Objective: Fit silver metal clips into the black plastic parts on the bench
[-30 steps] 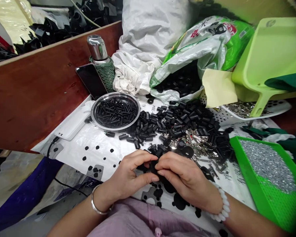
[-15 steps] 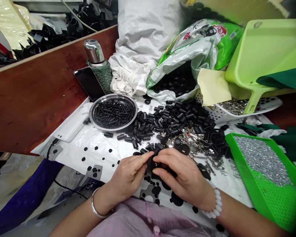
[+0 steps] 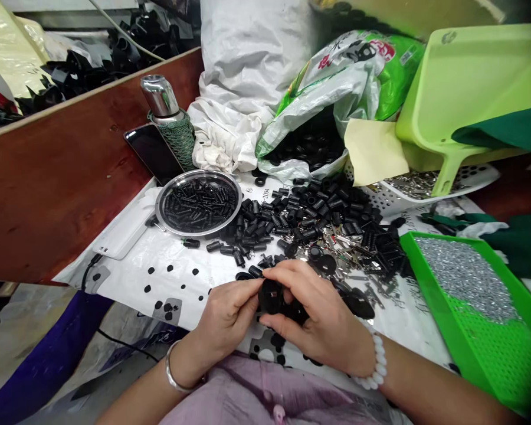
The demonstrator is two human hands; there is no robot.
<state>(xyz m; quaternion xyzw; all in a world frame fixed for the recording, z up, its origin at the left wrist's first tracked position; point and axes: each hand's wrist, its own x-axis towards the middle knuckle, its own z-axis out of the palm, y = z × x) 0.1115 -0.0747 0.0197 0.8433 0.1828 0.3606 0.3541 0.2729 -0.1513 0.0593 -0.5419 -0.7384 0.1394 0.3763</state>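
Note:
My left hand (image 3: 228, 316) and my right hand (image 3: 321, 321) meet near the table's front edge, both pinched on a round black plastic part (image 3: 272, 296) held between the fingertips. A silver bangle is on the left wrist, a white bead bracelet on the right. Just beyond the hands lies a heap of small black cylindrical parts (image 3: 310, 215) mixed with shiny metal pieces (image 3: 343, 248). A round steel dish (image 3: 197, 203) of black springs sits to the left of the heap.
A green tray (image 3: 473, 295) of small silver bits stands at the right. Behind are a green-white bag (image 3: 336, 88) of black rings, a lime scoop (image 3: 464, 94), a white perforated basket (image 3: 425, 192), a flask (image 3: 168, 121), a phone (image 3: 153, 153) and a wooden board (image 3: 62, 171).
The view has shifted a little. My hands have turned the black part, so its round face now shows between the fingertips.

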